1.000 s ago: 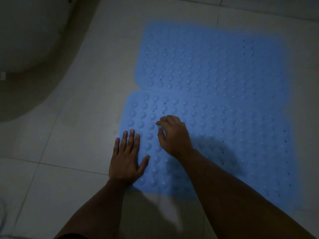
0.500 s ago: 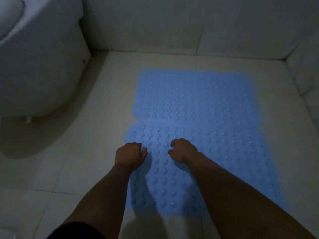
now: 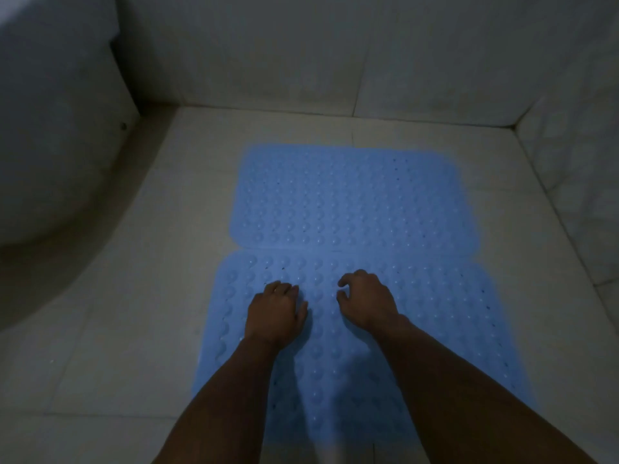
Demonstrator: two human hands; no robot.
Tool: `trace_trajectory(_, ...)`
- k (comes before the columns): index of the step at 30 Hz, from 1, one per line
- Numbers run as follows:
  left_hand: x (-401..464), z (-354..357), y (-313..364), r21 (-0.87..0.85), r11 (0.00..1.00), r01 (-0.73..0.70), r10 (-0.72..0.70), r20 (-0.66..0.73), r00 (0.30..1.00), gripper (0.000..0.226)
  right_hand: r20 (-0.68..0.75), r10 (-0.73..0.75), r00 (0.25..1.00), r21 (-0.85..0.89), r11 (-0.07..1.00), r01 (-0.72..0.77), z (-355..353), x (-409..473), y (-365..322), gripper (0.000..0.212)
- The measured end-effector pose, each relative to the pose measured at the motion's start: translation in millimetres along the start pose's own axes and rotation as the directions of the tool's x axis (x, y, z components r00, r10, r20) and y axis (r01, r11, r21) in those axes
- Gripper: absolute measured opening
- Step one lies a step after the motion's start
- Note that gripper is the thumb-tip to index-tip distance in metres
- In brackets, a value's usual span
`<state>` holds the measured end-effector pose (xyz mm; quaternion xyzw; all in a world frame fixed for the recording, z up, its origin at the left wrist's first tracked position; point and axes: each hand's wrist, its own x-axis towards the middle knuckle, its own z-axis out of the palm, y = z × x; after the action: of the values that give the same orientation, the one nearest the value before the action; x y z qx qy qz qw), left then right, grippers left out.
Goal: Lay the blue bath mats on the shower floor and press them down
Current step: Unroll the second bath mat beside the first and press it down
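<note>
Two blue bath mats with raised bumps lie flat on the pale tiled floor, edge to edge. The far mat (image 3: 351, 199) sits near the back wall. The near mat (image 3: 445, 313) reaches toward me. My left hand (image 3: 276, 313) rests palm down on the near mat's left part, fingers curled under. To its right, my right hand (image 3: 366, 301) hovers or rests on the same mat with its fingers bent and slightly apart. Neither hand holds anything.
A white toilet base (image 3: 50, 162) bulges in at the left. Tiled walls (image 3: 335, 55) close the back and the right side (image 3: 576, 182). Bare floor tiles (image 3: 134, 296) run between the toilet and the mats.
The view has tilted up, showing the walls. My left hand went from flat with spread fingers to curled and moved a little right on the near mat. My right hand stays curled.
</note>
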<state>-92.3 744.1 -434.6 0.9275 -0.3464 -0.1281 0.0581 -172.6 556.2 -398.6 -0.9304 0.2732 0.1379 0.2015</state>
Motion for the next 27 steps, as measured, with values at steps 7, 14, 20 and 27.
trace_trajectory(7,4,-18,18,-0.05,0.999,-0.004,0.009,0.103,0.995,0.056,0.022,-0.007,1.0,0.058,0.998,0.005,-9,-9,-7,0.03)
trace_trajectory(14,-19,-123,43,-0.117,0.989,0.091,-0.068,0.194,0.979,0.053,0.129,0.029,0.991,0.073,0.997,-0.039,-96,-56,-40,0.027)
trace_trajectory(20,-76,-225,73,-0.154,0.975,0.161,-0.116,0.266,0.957,0.05,0.255,0.048,0.966,0.09,0.993,-0.073,-179,-128,-76,0.029)
trace_trajectory(27,-151,-385,98,-0.221,0.938,0.266,-0.199,0.284,0.938,0.051,0.3,0.043,0.953,0.073,0.995,-0.068,-322,-213,-135,0.031)
